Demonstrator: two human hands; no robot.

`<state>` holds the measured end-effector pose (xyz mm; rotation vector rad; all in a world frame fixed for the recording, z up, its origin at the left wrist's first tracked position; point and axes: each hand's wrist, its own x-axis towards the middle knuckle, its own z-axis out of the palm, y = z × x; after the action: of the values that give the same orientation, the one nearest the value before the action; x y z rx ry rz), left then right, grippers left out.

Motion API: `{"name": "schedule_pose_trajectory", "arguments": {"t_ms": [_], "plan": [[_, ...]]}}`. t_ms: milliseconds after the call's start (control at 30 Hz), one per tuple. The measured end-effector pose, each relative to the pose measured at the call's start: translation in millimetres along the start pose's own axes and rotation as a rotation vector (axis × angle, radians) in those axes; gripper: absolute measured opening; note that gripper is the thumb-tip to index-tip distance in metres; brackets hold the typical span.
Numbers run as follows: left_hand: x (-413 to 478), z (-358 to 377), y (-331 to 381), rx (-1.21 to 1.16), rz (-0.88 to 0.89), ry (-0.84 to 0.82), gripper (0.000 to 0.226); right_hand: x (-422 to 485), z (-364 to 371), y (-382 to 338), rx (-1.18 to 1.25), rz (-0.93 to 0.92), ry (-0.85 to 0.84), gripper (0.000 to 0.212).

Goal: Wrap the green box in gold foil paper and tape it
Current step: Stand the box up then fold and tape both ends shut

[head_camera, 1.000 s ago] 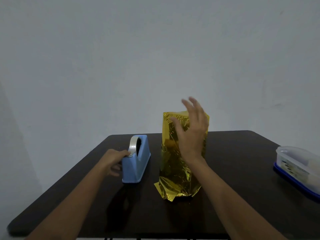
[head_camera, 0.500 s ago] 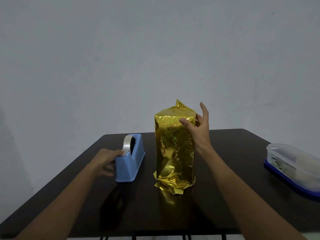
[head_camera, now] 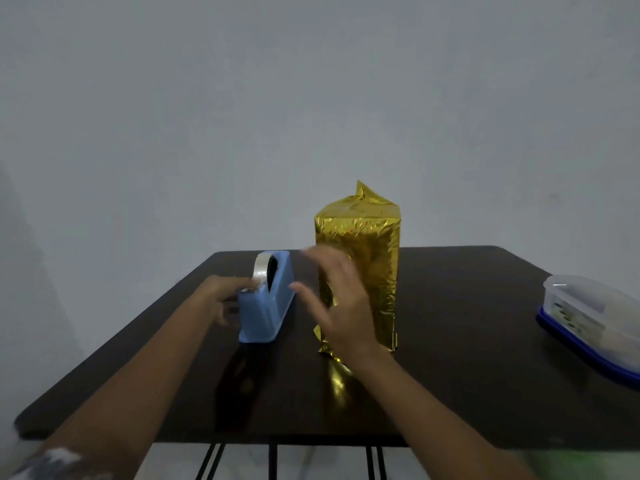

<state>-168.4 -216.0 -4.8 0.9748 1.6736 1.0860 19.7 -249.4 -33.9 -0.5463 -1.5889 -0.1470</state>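
Box (head_camera: 367,258), already in gold foil (head_camera: 363,199), stands upright mid-frame. Your left hand (head_camera: 223,299) curls round the tape dispenser (head_camera: 266,306) left of it, probably bracing it. Your right hand (head_camera: 341,306), blurry with fingers spread and empty, is likely going for tape.

Right hand (head_camera: 334,299), centre of frame: fingers smeared by motion blur. It covers the lower left face of the tall gold-foil-wrapped box (head_camera: 367,251), whose green surface lies wholly hidden under foil. Left hand (head_camera: 221,299): fingertips hidden behind the near end of the blue plastic tape dispenser (head_camera: 268,306), so its grip cannot be told. Clear plastic container with blue base (head_camera: 588,317), right edge: cut off, contents indistinct. Both forearms run off the lower edge.
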Motion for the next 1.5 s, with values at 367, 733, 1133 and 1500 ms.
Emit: {"name": "schedule_pose_trajectory", "arguments": {"t_ms": [367,733,1133,1500], "plan": [[-4,2,14,0.086,-0.068,-0.051,0.028,-38,87,17,0.102,0.811,-0.535,0.052],[7,-9,22,-0.015,-0.081,-0.057,0.015,-29,91,28,0.000,0.820,-0.543,0.049],[-6,11,-49,-0.319,0.221,0.232,0.026,-42,94,36,0.222,0.879,-0.485,0.052],[6,26,-71,-0.394,0.205,0.365,0.017,-42,96,49,0.250,0.855,-0.558,0.051]]}}
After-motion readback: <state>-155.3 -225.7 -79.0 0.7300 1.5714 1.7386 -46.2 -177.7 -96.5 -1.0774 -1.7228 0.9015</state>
